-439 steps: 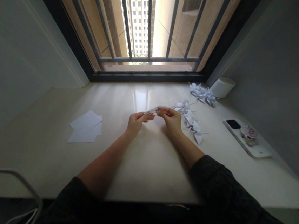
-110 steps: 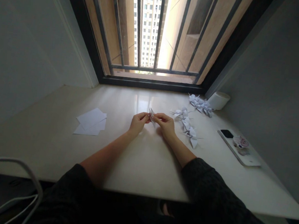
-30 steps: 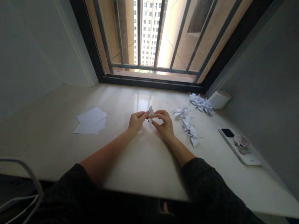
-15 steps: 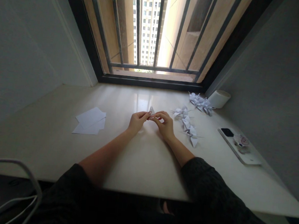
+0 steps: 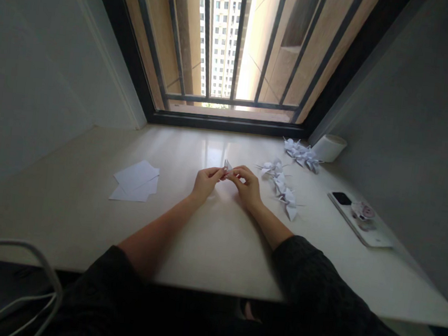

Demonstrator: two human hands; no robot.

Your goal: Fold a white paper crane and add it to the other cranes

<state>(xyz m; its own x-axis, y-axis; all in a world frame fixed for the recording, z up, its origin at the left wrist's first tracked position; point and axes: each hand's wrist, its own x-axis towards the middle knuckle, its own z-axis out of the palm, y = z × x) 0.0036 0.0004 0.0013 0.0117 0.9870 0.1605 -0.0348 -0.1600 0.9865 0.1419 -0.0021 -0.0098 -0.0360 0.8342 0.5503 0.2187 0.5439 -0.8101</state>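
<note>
Between my two hands, over the middle of the white sill, is a small folded white paper (image 5: 228,164) with a pointed tip sticking up. My left hand (image 5: 205,182) pinches it from the left, thumb against fingers. From the right, my right hand (image 5: 247,186) closes on the same paper with thumb and fingertips. The fingers cover its lower part. Right of my right hand lies a row of folded paper cranes (image 5: 280,184), and a second cluster of paper cranes (image 5: 302,155) sits farther back. Off to the left, flat white paper sheets (image 5: 138,180) overlap one another.
A white cup-like container (image 5: 329,148) lies tilted at the back right by the wall. A phone with a round grip (image 5: 357,218) rests on the right. White cables (image 5: 22,243) loop at the lower left. The barred window (image 5: 228,123) closes off the back.
My right fingertips have shifted slightly on the folded paper and sit closer against it. Otherwise the hands and the things around them look the same.
</note>
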